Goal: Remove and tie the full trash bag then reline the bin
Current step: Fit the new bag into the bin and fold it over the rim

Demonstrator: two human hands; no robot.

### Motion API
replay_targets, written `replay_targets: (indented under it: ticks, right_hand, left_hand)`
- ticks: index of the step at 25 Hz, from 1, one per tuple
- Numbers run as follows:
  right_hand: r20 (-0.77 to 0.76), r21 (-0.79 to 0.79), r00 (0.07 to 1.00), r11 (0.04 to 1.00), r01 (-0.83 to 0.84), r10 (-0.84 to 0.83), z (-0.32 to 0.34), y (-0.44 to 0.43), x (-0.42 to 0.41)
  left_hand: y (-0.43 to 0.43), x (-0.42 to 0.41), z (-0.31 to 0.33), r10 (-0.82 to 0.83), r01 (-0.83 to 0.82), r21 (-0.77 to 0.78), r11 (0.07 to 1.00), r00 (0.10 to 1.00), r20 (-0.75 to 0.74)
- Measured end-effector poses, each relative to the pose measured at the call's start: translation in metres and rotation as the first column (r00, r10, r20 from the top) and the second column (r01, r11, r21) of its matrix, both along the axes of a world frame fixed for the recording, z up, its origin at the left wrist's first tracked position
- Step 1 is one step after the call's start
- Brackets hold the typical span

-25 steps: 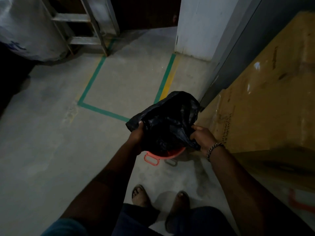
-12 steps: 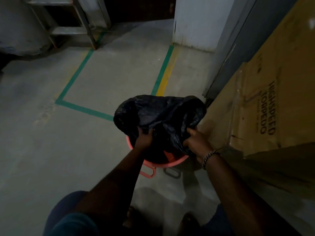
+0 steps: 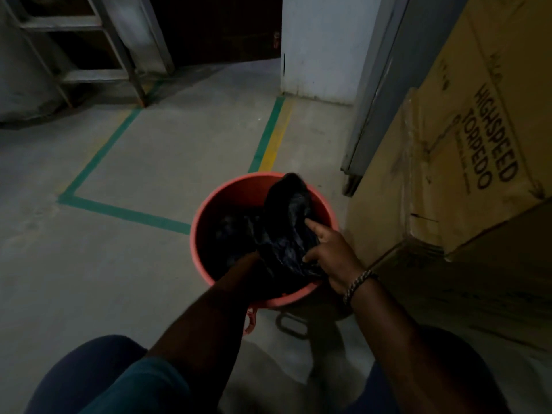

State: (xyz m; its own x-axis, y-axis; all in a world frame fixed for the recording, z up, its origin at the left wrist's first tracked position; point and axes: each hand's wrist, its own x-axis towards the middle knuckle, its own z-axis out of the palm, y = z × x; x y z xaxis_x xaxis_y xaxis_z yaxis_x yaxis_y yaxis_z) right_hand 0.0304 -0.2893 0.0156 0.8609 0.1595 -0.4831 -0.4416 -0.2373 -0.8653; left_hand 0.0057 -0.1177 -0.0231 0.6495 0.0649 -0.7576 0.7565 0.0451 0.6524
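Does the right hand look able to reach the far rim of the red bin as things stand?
Probably yes. The right hand grips the black bag over the bin, and only that loose bag lies before the far rim.

The left hand (image 3: 249,262) goes down into the bin (image 3: 206,204) and is lost in shadow under the black bag (image 3: 288,210), so its grip cannot be made out (the forearm also covers the near rim). The right hand (image 3: 334,255) shows only thumb and forefinger on the fold it pinches, the other fingers tucked behind the plastic. The cardboard box (image 3: 448,150) runs off the right edge, and the small print beside its big lettering is too fine to read.
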Motion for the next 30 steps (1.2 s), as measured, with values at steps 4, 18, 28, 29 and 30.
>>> replay_targets:
  ticks: [4, 18, 28, 29, 30]
  right_hand:
    - [0.054, -0.049, 0.998, 0.998, 0.035, -0.033, 0.003, -0.003, 0.011]
    - [0.228, -0.485, 0.974, 0.869, 0.101, 0.014, -0.011, -0.033, 0.008]
    - [0.015, -0.478, 1.0, 0.878, 0.025, -0.021, -0.033, -0.032, -0.007]
    - [0.042, -0.439, 0.998, 0.896, 0.067, -0.055, -0.032, -0.031, -0.002]
    - [0.083, -0.381, 0.992, 0.917, 0.12, -0.096, -0.034, -0.031, 0.002]
  left_hand:
    - [-0.003, 0.012, 0.016, -0.071, 0.074, 0.043, 0.996, 0.996, -0.048]
    - [0.165, 0.002, 0.011, 0.365, -0.493, 0.215, 0.843, 0.818, 0.446]
    - [0.159, -0.016, -0.02, 0.268, -0.326, 0.325, 0.888, 0.94, 0.211]
    - [0.157, -0.015, -0.02, 0.269, -0.327, 0.299, 0.896, 0.938, 0.219]
    - [0.151, -0.016, -0.014, 0.306, -0.357, 0.242, 0.902, 0.925, 0.223]
